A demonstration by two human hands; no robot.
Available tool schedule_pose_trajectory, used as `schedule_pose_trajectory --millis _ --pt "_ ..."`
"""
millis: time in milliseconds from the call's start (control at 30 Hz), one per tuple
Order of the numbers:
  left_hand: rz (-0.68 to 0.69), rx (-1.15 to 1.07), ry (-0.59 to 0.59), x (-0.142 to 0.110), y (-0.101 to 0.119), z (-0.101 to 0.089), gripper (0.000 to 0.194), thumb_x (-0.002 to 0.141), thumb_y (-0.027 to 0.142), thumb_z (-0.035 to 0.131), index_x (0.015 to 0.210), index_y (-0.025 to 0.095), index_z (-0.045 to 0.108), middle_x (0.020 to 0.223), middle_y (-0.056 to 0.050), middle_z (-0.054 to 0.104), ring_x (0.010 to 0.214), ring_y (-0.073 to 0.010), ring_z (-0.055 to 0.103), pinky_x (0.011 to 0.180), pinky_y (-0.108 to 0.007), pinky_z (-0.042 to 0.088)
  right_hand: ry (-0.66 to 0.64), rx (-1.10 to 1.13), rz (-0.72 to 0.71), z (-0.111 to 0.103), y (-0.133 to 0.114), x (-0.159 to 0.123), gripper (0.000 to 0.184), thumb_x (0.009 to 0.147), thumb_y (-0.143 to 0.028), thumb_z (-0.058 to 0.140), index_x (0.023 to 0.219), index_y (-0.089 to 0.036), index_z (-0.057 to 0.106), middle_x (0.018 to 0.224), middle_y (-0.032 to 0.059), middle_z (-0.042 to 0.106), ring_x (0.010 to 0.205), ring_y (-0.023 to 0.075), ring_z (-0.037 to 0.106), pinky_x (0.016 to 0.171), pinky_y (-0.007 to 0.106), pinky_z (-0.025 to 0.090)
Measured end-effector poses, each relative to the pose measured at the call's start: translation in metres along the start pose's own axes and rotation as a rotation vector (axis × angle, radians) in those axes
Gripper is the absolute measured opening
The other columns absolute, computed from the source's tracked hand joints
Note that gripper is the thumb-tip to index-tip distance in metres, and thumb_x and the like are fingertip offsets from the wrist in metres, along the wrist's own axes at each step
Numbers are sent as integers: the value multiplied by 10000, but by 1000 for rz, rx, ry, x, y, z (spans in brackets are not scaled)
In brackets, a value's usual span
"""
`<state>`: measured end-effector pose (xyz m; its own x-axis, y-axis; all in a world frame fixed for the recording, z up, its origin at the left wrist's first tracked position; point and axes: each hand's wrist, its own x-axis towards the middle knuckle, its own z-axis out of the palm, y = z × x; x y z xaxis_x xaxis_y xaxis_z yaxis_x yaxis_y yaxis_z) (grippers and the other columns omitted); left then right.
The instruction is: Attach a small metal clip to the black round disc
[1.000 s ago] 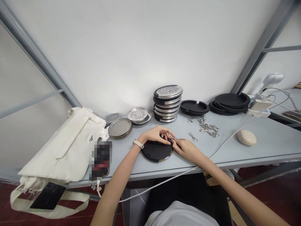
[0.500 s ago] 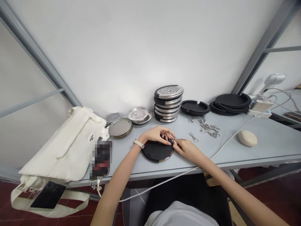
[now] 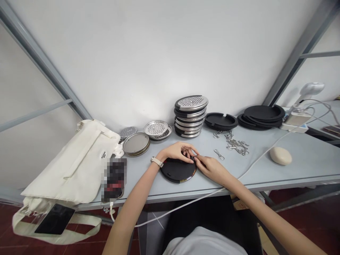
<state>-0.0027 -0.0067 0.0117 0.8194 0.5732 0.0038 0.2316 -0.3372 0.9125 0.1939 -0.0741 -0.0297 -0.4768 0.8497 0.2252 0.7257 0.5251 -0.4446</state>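
A round black disc (image 3: 176, 171) lies on the table in front of me, with a coloured strip along its near right rim. My left hand (image 3: 180, 151) curls over its far edge, thumb on top and fingers bent round the rim. At the right edge of the disc, my right hand (image 3: 209, 168) is closed in a pinch on a small metal clip, mostly hidden by the fingertips. One loose metal clip (image 3: 219, 154) lies just beyond the right hand. Farther back is a heap of similar clips (image 3: 237, 145).
Behind the disc rises a stack of perforated metal-and-black discs (image 3: 190, 117). Plain metal plates (image 3: 136, 144) sit left, black trays (image 3: 262, 117) right. A white bag (image 3: 71, 166) and a phone (image 3: 114, 180) are at left. A white cable (image 3: 255, 164) crosses the table near a cream case (image 3: 281, 156).
Both hands stay at the disc's far right edge. The right fingertips have shifted slightly, and less of the metal clip shows. The view has moved very little.
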Motion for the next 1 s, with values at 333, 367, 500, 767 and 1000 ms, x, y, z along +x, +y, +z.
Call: schedule_pose_trajectory --millis 333,367,500,767,1000 --pt "0 12 -1 -1 -1 0 474 688 235 782 1133 146 648 975 -85 682 790 -118 600 766 -256 479 -2 61 0 1 1 -1 290 968 -296 314 826 -191 545 693 44 649 585 173 590 590 261 368" --pt "-4 14 -1 -1 -1 0 476 688 236 782 1136 148 647 979 -84 682 790 -117 601 766 -254 478 -3 58 3 1 1 -1 287 965 -296 316 811 -194 536 685 41 641 581 172 584 586 262 363" --pt "4 14 -7 0 -2 0 479 697 241 775 1148 153 642 997 -85 681 795 -116 605 767 -250 477 -8 51 12 1 1 -1 265 956 -296 326 784 -201 505 663 30 618 565 167 560 573 261 345" --pt "26 5 -10 -1 -2 0 484 694 272 777 1145 155 645 992 -88 681 809 -128 609 770 -260 474 -4 34 11 0 -2 -2 229 934 -283 342 754 -207 463 639 23 596 543 158 536 557 256 322" --pt "29 -2 -22 -1 -1 0 493 704 280 770 1161 152 636 988 -89 689 819 -130 610 789 -265 469 5 37 35 0 -1 -1 227 920 -268 345 744 -206 473 636 26 600 538 156 532 557 252 321"
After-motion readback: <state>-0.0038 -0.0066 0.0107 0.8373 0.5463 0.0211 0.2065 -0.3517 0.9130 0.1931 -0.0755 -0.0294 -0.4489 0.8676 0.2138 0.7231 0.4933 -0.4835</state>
